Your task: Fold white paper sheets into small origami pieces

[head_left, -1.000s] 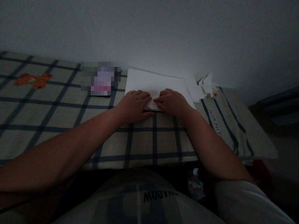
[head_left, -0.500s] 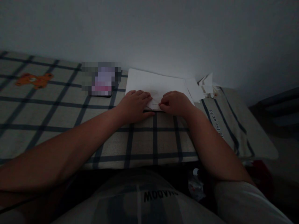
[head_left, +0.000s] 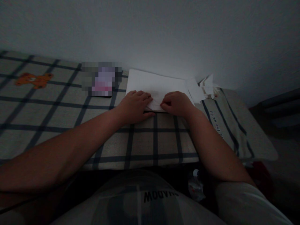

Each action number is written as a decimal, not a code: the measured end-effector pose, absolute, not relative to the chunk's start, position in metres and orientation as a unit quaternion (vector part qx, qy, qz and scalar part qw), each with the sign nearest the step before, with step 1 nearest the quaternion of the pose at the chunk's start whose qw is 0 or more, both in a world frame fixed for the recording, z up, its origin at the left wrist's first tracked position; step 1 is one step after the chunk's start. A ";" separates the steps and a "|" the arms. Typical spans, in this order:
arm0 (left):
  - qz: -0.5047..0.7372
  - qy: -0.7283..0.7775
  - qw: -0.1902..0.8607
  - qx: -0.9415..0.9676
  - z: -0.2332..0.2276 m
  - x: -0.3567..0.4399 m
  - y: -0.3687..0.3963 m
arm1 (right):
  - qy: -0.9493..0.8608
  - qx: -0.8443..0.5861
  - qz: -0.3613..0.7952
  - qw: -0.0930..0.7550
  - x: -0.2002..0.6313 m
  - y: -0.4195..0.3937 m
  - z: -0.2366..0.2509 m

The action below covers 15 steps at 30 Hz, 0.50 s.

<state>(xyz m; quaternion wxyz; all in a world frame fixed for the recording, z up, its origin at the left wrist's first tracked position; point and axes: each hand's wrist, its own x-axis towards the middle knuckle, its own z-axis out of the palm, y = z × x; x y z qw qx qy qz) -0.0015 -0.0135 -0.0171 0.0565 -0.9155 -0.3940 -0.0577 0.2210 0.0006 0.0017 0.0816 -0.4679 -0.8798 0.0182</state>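
A stack of white paper (head_left: 154, 79) lies against the wall. My left hand (head_left: 136, 106) rests flat on its near left part, fingers stretched out and thumb along the front edge. Between the hands, a small piece of white paper (head_left: 154, 105) with faint crease lines lies on the stack, partly covered by the left fingers. My right hand (head_left: 178, 103) is closed, with thumb and forefinger pinched together at that paper's right side. Whatever the fingertips grip is too small and dark to make out.
Folded white paper pieces (head_left: 207, 86) stand right of the stack. A phone (head_left: 103, 81), blurred out, lies to the left on the checked tablecloth (head_left: 142, 142). Further left is an orange bear-shaped piece (head_left: 34, 80). A plastic bottle (head_left: 196, 186) sits below the table edge.
My right fingertips have shifted very slightly to the right, away from the left hand. The left hand and the paper stack look the same.
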 end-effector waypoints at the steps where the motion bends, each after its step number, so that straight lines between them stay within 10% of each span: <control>1: -0.059 -0.393 0.057 -0.916 -0.017 -0.002 -0.013 | -0.881 -0.463 0.018 0.098 0.222 0.002 0.000; 15: -0.069 -0.394 0.064 -0.914 -0.020 -0.003 -0.018 | -0.907 -0.396 0.025 0.139 0.225 0.010 -0.012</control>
